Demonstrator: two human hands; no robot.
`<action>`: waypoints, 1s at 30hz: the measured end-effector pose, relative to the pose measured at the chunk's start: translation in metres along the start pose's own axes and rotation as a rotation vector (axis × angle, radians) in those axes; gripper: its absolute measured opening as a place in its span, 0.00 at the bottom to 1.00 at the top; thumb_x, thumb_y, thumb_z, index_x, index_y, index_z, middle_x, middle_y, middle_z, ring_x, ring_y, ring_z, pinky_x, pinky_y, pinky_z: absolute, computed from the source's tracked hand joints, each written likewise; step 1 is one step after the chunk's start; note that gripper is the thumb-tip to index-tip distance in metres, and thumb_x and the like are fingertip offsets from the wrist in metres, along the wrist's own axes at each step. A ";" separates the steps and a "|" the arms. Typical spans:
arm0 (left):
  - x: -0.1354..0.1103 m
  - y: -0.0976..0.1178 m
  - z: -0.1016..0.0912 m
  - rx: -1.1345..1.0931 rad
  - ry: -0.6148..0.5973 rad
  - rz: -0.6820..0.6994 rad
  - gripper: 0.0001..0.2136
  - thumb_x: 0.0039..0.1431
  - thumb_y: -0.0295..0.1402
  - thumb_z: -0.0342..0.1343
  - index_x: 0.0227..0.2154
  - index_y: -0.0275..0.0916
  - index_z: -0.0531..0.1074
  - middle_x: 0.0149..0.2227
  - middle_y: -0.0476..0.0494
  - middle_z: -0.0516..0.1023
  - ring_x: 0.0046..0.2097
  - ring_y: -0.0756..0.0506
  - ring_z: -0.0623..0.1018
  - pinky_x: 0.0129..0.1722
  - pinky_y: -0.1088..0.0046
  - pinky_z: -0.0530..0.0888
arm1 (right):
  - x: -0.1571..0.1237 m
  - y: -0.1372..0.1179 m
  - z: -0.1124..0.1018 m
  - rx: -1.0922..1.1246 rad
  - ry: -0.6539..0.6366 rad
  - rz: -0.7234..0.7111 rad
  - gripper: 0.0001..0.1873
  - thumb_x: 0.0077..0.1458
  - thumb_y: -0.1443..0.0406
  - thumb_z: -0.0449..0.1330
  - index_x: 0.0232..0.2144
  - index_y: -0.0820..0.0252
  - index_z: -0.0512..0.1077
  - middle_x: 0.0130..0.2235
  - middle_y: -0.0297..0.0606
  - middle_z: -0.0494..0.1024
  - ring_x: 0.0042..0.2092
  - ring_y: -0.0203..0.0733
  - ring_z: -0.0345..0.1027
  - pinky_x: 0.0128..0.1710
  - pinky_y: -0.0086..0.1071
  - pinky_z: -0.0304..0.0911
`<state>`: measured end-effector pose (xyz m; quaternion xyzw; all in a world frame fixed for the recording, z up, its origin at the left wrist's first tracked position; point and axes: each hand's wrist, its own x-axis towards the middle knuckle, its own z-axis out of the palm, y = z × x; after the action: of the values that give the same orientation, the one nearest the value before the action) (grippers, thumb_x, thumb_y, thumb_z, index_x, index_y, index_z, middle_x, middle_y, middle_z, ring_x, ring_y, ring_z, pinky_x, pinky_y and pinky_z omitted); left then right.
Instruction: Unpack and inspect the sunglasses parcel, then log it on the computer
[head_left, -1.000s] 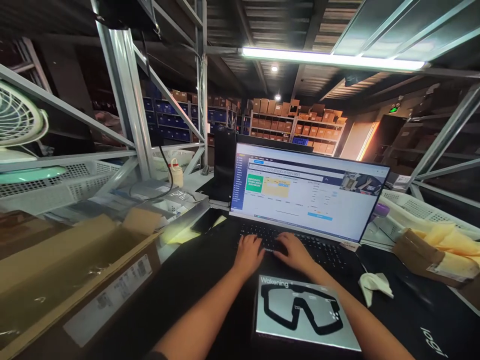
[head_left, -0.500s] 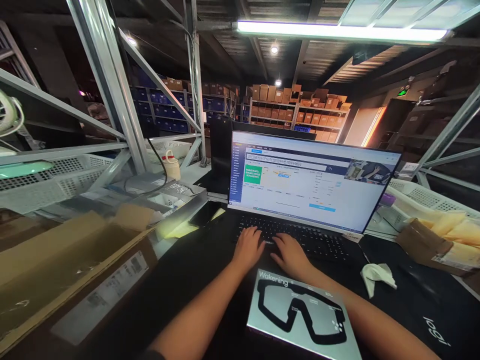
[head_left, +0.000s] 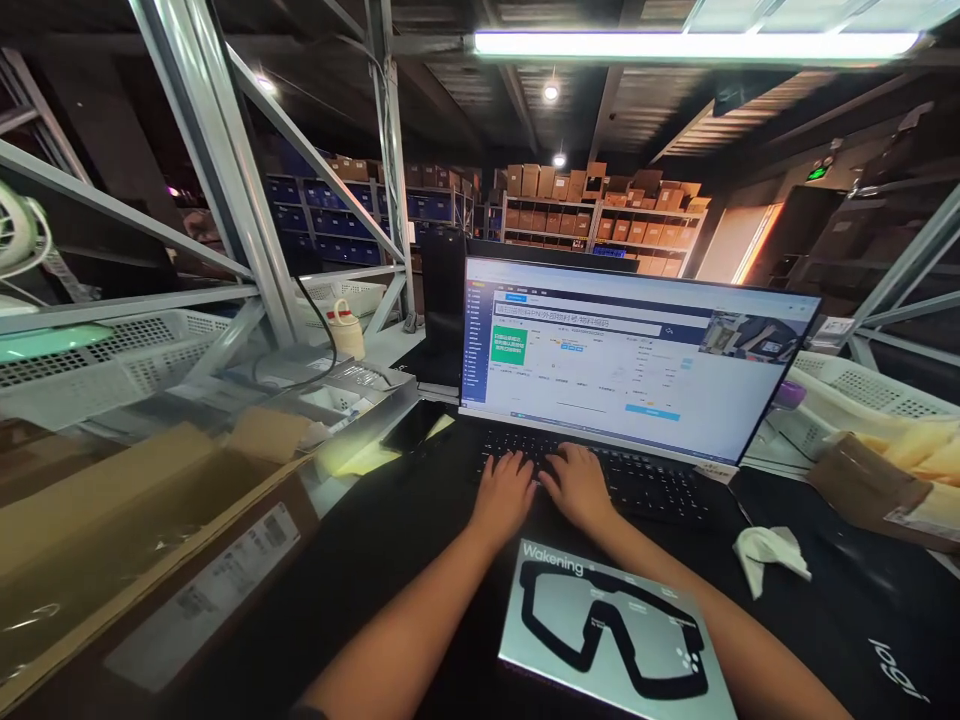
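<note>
Both my hands rest on a black keyboard (head_left: 660,480) below a lit monitor (head_left: 592,370). My left hand (head_left: 506,492) lies over its left part, fingers apart on the keys. Beside it, my right hand (head_left: 579,488) has its fingers stretched forward over the middle keys, thumb towards the left hand. Neither hand holds anything. Between my forearms lies a flat pale box (head_left: 611,630) printed with black goggles and the word "Wakening". The screen shows a web page with a green block and a small camera picture at upper right.
An opened cardboard box (head_left: 150,560) stands at the left, near a yellow sheet (head_left: 375,455) and a dark phone (head_left: 416,425). Crumpled white tissue (head_left: 769,555) lies on the black desk mat (head_left: 832,630). A carton with yellow packets (head_left: 911,450) sits at right. Metal posts (head_left: 217,170) rise at left.
My right hand has moved slightly forward on the keyboard, its fingers reaching further over the keys. The left hand stays nearly in place. The view has shifted a little.
</note>
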<state>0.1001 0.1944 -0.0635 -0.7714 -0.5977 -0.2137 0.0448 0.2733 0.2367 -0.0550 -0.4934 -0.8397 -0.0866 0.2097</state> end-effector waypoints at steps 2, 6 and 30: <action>0.000 0.001 -0.001 0.001 0.000 -0.004 0.19 0.70 0.34 0.49 0.61 0.38 0.70 0.66 0.35 0.70 0.68 0.36 0.67 0.70 0.47 0.59 | -0.003 0.000 0.000 0.000 -0.015 0.000 0.25 0.67 0.53 0.52 0.57 0.58 0.74 0.58 0.52 0.72 0.60 0.57 0.62 0.60 0.52 0.60; 0.000 0.001 -0.001 0.016 0.018 -0.039 0.19 0.70 0.35 0.50 0.60 0.36 0.70 0.65 0.33 0.71 0.67 0.36 0.68 0.70 0.52 0.60 | -0.007 0.003 0.001 -0.004 -0.043 0.001 0.26 0.67 0.53 0.51 0.60 0.61 0.72 0.59 0.55 0.72 0.60 0.57 0.64 0.58 0.51 0.63; 0.001 -0.006 0.006 0.079 0.175 -0.310 0.29 0.60 0.54 0.58 0.58 0.40 0.74 0.72 0.28 0.55 0.73 0.24 0.54 0.69 0.38 0.53 | -0.010 0.001 -0.006 0.056 -0.057 0.052 0.25 0.69 0.57 0.47 0.59 0.60 0.73 0.60 0.49 0.73 0.60 0.52 0.64 0.59 0.45 0.60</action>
<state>0.0963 0.1995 -0.0696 -0.6461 -0.7112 -0.2608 0.0934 0.2799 0.2267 -0.0540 -0.5114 -0.8343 -0.0433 0.2016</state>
